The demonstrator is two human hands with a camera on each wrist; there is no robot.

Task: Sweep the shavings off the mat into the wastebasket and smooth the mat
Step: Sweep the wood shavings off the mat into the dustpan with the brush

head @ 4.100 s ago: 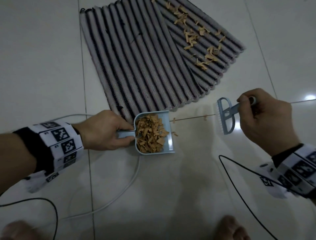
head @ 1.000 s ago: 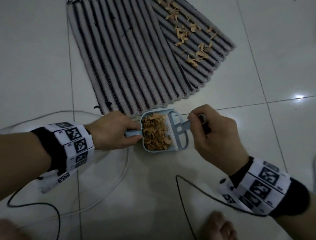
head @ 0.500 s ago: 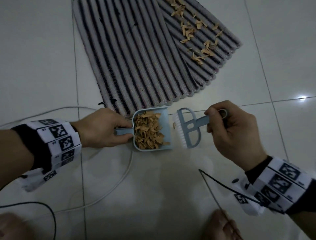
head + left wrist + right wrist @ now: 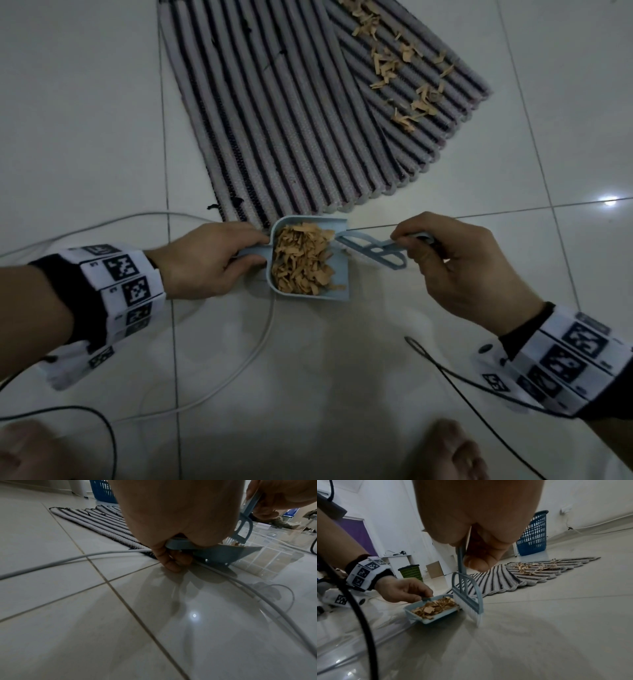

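Left hand (image 4: 209, 258) grips the handle of a pale blue plastic dustpan (image 4: 337, 291) heaped with tan wood shavings (image 4: 301, 262). Right hand (image 4: 459, 263) grips a pale blue hand brush (image 4: 371, 250), bristles at the pan's 3 o'clock lip. Striped woven mat (image 4: 274, 113) at 12 o'clock, one corner folded over, carries loose shavings (image 4: 404, 78). Blue slatted wastebasket (image 4: 533, 535) stands beyond; white cable (image 4: 239, 373) runs under the pan.
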